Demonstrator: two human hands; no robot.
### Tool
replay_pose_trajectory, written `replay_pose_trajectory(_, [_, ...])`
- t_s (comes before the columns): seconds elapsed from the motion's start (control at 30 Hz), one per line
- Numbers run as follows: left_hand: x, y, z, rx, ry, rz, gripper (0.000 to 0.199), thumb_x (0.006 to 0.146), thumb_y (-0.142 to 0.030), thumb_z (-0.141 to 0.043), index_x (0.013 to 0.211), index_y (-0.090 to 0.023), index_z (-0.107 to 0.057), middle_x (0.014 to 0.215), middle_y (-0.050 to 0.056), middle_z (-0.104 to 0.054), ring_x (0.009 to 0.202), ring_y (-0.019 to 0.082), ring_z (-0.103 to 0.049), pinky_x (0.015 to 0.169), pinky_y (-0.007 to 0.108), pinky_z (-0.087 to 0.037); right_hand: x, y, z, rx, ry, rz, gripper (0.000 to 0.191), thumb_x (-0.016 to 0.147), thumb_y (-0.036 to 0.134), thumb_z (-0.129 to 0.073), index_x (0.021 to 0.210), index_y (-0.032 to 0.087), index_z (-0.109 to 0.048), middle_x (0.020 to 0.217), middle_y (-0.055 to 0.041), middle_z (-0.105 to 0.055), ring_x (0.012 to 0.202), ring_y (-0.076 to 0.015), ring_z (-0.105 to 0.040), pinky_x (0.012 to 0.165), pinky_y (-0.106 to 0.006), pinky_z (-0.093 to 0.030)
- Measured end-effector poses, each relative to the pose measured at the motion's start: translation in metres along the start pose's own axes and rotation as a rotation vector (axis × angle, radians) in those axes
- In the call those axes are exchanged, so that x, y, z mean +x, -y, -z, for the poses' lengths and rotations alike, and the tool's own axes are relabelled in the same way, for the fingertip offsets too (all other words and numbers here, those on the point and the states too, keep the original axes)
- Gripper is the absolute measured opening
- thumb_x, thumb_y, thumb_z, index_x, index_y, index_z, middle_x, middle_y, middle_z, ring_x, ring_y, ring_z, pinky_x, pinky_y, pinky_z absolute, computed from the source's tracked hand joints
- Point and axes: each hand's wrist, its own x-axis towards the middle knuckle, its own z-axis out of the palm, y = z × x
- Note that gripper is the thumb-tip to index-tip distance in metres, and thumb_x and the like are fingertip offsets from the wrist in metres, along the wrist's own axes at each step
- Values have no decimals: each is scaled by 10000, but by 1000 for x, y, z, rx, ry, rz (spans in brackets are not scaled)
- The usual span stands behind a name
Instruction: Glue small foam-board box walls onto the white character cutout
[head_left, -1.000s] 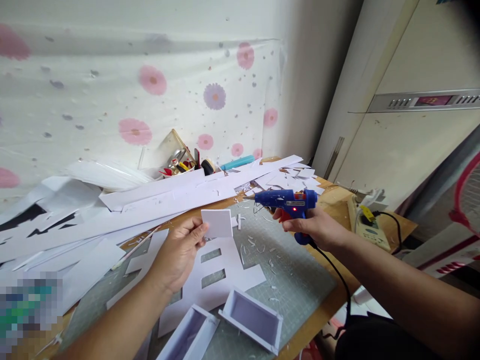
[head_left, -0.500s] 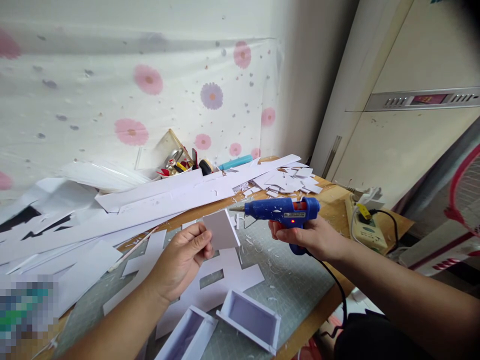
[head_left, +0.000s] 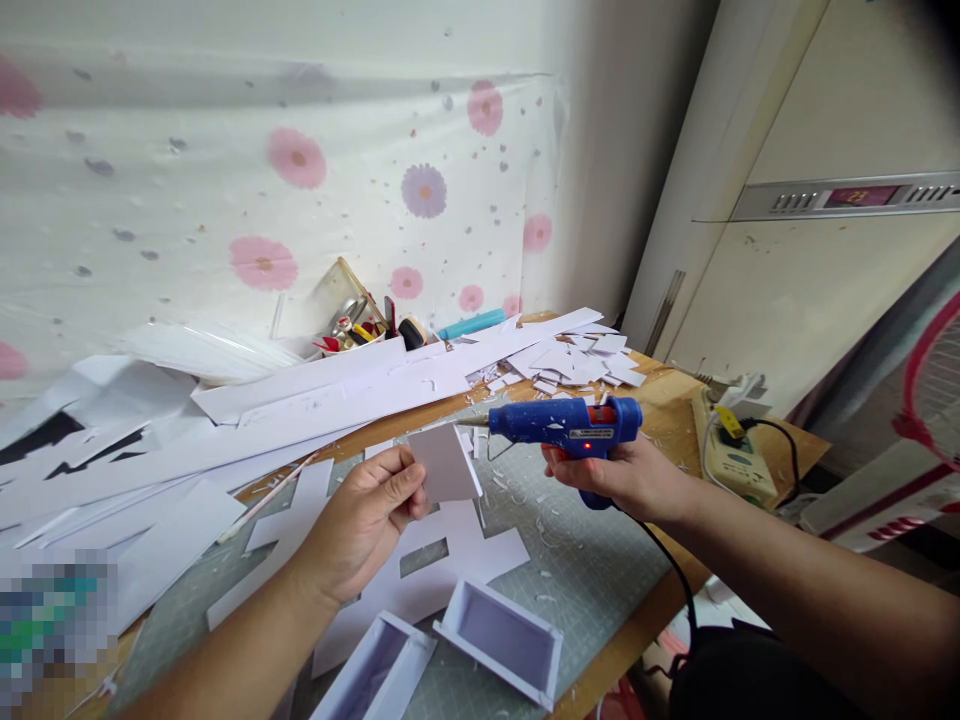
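Head view: what does the left hand [head_left: 382, 500] have?

A small white panel [head_left: 446, 465], pinched between thumb and fingers and held tilted up above the bench [head_left: 664, 410].

And the right hand [head_left: 611, 475]?

It is wrapped round the handle of a blue glue gun [head_left: 559, 422], whose small red light is on. The nozzle points left, at the far right corner of the white panel.

Do they touch?

I can't tell; from this angle the 2 seem to meet.

What lies beneath?

A grey cutting mat [head_left: 600, 570], and on it a white sheet [head_left: 484, 550] with openings cut in it, partly behind the left hand. Nearer are 2 open-topped white boxes: the right box [head_left: 510, 635] shows whole, the left box [head_left: 367, 660] runs out of view.

Farther back?

Long white strips [head_left: 360, 400] lie across the far left, and white scraps [head_left: 577, 360] are heaped at the far right, beyond the gun. A power strip [head_left: 739, 467] sits on the right side of the bench.
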Motion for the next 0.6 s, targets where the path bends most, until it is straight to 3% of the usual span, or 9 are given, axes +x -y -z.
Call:
replay_pose_trajectory(0.2, [0, 0, 0, -16, 0, 1, 336, 603, -326, -929, 653, -150, -647, 599, -39, -535, 546, 65, -470, 551, 194, -421, 0, 2, 2, -43, -1, -20, 173, 723, 336, -688, 751, 204, -580, 714, 5, -567, 632, -138, -555, 609, -304, -518])
replay_pose_trajectory(0.6, [3, 0, 1, -75, -71, 31, 407, 497, -319, -973, 690, -145, -659, 560, -38, -577, 509, 59, -475, 525, 176, -437, -2, 7, 1, 8, 11, -89, 213, 665, 337, -734, 773, 199, -612, 684, 5, -583, 559, -116, -522, 507, -250, -467])
